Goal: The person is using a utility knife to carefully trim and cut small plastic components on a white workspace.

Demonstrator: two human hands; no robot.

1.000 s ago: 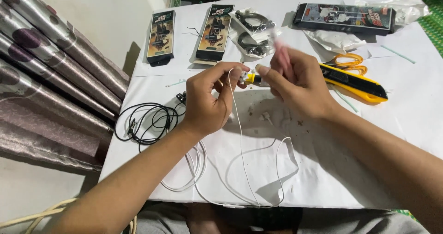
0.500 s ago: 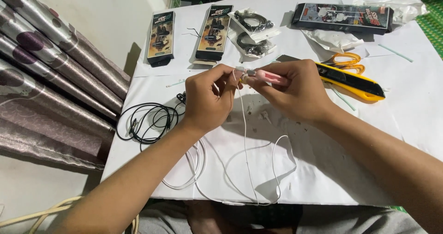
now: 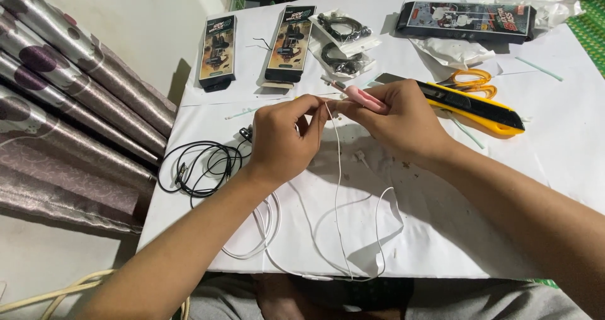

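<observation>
Nearest to us, we are seeing loops of a thin white cable (image 3: 337,187) hanging down over the front edge of the counter (image 3: 479,232), which is covered with white paper. One strand of this cable is rising up to the two hands.

The left hand (image 3: 283,140) is closing its grip on the white cable, pinching it between thumb and fingers. The right hand (image 3: 397,115) is meeting it fingertip to fingertip; its grip is clenched around a small pink tool (image 3: 362,96), whose end is pointing away to the left, above the cable.

To the left of the left hand, a coiled black cable (image 3: 201,165) is lying flat on the counter. Just beyond the right hand, a yellow and black utility knife (image 3: 479,105) is lying, and orange-handled scissors (image 3: 472,80) are lying just behind it, partly hidden by it.

Farther away, two narrow black retail boxes (image 3: 217,52) are standing side by side; we cannot tell what is in them. Next to them, clear plastic bags (image 3: 343,42) are holding coiled dark cables. At the far right, a long black box (image 3: 466,20) is lying on crumpled white plastic wrapping (image 3: 548,1); its content is not visible.
</observation>
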